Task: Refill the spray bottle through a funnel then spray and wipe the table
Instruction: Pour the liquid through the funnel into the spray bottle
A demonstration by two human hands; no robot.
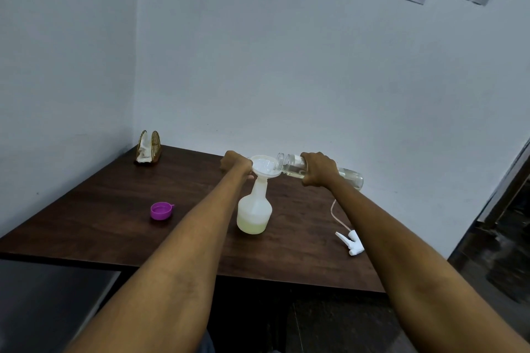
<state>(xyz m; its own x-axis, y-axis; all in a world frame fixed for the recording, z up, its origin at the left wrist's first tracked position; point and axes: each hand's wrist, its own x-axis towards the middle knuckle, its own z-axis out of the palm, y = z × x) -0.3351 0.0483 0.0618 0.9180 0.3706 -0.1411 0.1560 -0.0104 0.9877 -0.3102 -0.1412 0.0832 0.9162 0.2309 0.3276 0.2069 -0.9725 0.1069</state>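
Observation:
A translucent white spray bottle (254, 209) stands upright on the dark wooden table (114, 209), with pale yellow liquid in its bottom. A white funnel (265, 166) sits in its neck. My left hand (235, 165) grips the funnel's left rim. My right hand (318, 169) holds a clear bottle (289, 163) tipped on its side, its open mouth over the funnel's right edge. The white spray head (351, 242) with its thin tube lies on the table to the right, partly behind my right forearm.
A purple cap (161, 210) lies open side up on the table's left. A napkin holder (148, 149) with white napkins stands in the far left corner by the walls. Paper signs hang on the right wall. The table's near edge is below my forearms.

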